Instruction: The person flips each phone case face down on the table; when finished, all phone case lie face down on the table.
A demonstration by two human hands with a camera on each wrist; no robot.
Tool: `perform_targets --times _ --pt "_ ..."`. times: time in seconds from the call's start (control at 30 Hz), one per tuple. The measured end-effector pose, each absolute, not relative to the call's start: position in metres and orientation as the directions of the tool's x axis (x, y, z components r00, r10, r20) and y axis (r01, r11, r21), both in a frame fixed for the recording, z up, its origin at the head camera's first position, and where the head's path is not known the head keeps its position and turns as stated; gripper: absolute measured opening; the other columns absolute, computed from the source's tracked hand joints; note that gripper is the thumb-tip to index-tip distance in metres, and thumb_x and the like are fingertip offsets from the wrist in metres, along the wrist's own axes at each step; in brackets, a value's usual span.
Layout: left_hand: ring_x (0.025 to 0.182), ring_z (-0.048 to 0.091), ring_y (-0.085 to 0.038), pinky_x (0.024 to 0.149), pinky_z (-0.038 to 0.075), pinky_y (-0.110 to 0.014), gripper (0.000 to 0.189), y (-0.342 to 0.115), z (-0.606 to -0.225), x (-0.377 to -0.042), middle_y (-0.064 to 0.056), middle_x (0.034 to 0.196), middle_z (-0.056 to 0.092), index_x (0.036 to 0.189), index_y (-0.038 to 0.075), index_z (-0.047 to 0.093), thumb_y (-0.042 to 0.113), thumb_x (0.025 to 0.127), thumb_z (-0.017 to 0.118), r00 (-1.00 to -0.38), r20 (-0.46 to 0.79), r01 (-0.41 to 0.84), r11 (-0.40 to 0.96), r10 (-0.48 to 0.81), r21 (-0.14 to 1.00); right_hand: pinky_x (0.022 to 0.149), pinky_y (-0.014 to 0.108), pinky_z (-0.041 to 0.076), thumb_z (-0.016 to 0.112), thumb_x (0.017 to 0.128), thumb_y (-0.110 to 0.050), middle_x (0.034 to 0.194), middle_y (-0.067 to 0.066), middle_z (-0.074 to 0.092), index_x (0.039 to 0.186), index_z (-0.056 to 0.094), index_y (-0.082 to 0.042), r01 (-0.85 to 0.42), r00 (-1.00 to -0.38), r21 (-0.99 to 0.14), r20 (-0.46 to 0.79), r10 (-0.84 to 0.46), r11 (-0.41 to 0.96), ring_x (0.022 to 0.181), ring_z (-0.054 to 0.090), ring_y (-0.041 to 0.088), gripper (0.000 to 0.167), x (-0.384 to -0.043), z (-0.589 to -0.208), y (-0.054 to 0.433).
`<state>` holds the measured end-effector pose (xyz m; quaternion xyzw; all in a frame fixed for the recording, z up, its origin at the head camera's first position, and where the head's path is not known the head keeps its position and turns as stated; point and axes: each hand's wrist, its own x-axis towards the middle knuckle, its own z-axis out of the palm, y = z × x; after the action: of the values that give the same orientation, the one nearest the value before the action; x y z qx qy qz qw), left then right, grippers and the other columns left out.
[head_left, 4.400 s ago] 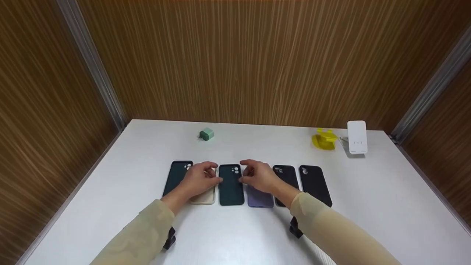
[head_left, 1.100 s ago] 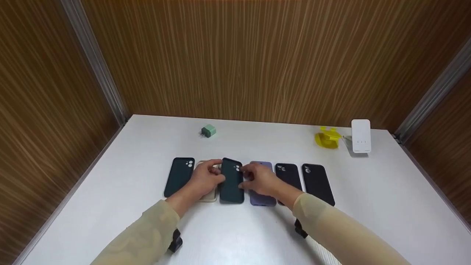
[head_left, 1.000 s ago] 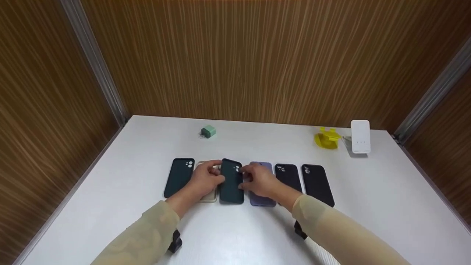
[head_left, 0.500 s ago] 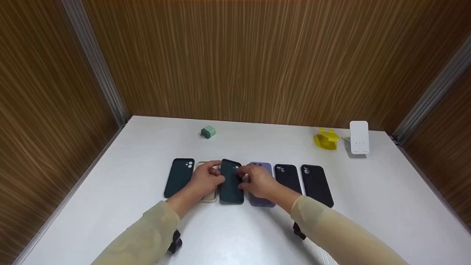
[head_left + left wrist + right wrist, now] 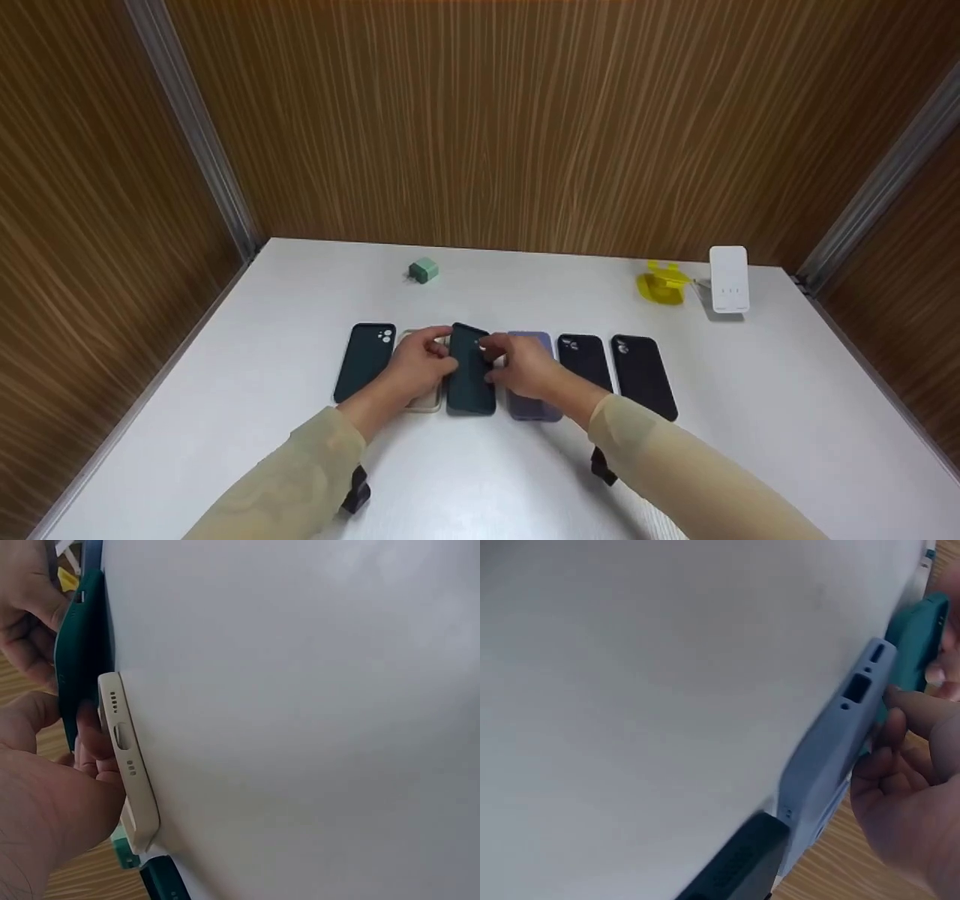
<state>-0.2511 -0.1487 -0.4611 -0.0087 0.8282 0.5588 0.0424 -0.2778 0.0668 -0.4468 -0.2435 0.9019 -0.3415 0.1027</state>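
Observation:
In the head view, a dark green phone case [image 5: 469,382] in the middle of a row is tilted, its left side raised off the table. My left hand [image 5: 415,367] pinches that raised edge, thumb on the upper face and fingers beneath, as the left wrist view shows. My right hand [image 5: 529,367] holds the right edge, its index finger over the camera holes and its thumb lower down. Under my left hand lies a cream phone case [image 5: 133,765]. Below my right hand rests a purple phone case [image 5: 836,742], partly hidden.
Another dark green case [image 5: 364,364] ends the row at left. Two black cases [image 5: 585,364] lie at right, one partly under my forearm. Behind stand a green charger plug [image 5: 424,270], a yellow stand [image 5: 663,283] and a white power-bank-like block [image 5: 728,279].
The middle green case lay flat at first; its left side has since been lifted and my hands have closed on its edges. Lately my right index finger slid left over the camera holes.

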Motion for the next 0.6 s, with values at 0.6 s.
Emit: perform_targets --times 0.6 --pt "0.096 0.069 -0.019 0.088 0.056 -0.039 0.067 -0.146 -0.438 -0.250 -0.010 0.125 0.065 0.159 0.010 0.049 0.012 0.097 0.077 -0.977 -0.106 -0.057 0.253 0.186 0.966 0.101 0.046 0.056 0.067 0.106 -0.031 0.129 0.020 0.070 0.153 0.049 0.002 0.258 -0.805 -0.948 -0.317 -0.501 0.184 0.120 0.070 0.035 0.060 -0.285 -0.438 0.079"
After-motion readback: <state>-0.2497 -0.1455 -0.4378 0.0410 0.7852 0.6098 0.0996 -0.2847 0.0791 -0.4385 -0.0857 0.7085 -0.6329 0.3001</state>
